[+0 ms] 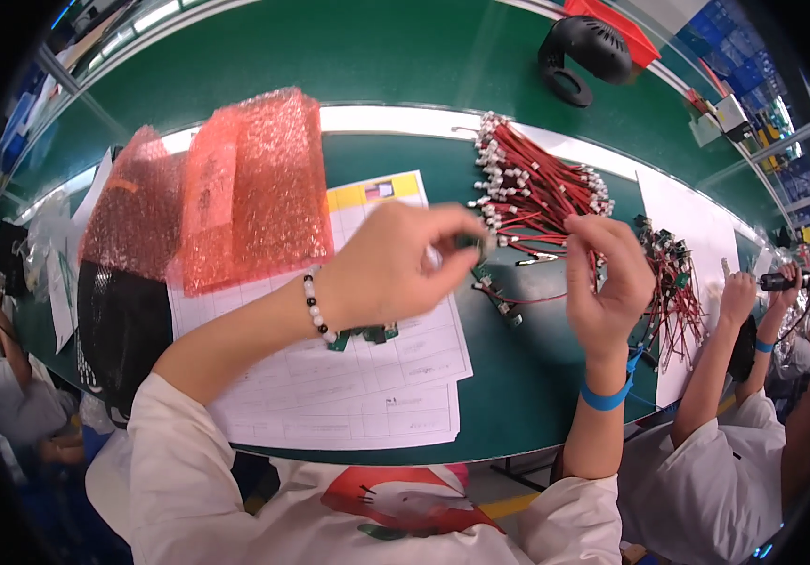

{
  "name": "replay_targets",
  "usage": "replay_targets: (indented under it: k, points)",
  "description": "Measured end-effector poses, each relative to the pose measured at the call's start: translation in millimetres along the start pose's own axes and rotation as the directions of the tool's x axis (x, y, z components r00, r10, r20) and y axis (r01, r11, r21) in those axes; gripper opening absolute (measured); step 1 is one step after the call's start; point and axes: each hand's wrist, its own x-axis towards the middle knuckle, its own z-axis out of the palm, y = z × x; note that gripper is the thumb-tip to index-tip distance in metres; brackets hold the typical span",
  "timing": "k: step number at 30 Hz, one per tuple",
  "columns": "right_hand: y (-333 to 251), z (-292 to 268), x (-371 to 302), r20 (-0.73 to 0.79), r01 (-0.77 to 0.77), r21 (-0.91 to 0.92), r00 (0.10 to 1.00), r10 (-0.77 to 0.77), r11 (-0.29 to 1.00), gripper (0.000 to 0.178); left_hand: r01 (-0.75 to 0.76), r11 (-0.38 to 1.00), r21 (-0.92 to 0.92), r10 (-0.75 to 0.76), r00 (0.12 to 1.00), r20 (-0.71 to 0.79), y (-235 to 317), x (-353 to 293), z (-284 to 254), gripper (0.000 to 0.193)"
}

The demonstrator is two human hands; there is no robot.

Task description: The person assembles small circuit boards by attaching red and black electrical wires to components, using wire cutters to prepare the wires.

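Over the paper sheets, my left hand point(391, 264) pinches a small green circuit board point(469, 241) between thumb and fingers, slightly blurred. My right hand point(612, 282) is raised to its right, fingers bent toward the thumb; whatever they hold is too small or hidden to make out. Beyond both hands lies a big bundle of red wires with white connectors point(542, 179). Between the hands, a few small boards with a red wire point(504, 303) rest on the green table point(518, 377). More green boards point(367, 335) lie on the paper, partly under my left forearm.
Pink bubble-wrap bags point(259, 188) and a black bag point(122, 330) lie at left. Printed sheets point(330, 405) cover the near middle. Wired boards point(673, 282) are heaped at right, beside a co-worker's hands point(739, 297). A black fan-like device point(589, 52) and a red bin point(636, 33) stand far back.
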Motion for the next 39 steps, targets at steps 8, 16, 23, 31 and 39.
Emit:
replay_targets:
  k: [8,16,23,31,39]
  points:
    - [55.2,-23.2,86.3,-0.026,-0.008,-0.345,1.000,-0.001,0.939,0.023,-0.231,0.877,0.421,0.000,0.876,0.482,-0.8,-27.4,-0.9,0.021]
    - [200.1,0.7,158.8,0.254,0.097,-0.852,0.935,0.246,0.514,0.098,-0.225,0.922,0.314,0.192,0.973,0.130,19.4,-16.7,-27.8,0.032]
    - [239.4,17.8,176.2,0.129,-0.037,-0.799,0.964,0.232,0.600,0.082,-0.274,0.928,0.254,0.262,0.962,0.081,11.1,-13.5,-38.7,0.032]
    - [287.3,-24.5,162.4,-0.393,-0.576,-0.550,0.817,0.422,0.605,0.048,-0.371,0.914,0.165,0.364,0.928,0.075,15.0,-7.9,-34.8,0.032]
    - [101.5,-25.9,152.1,-0.295,-0.143,-0.594,0.954,-0.049,0.792,0.069,-0.090,0.995,-0.046,0.081,0.980,-0.182,26.9,-9.6,-32.9,0.068]
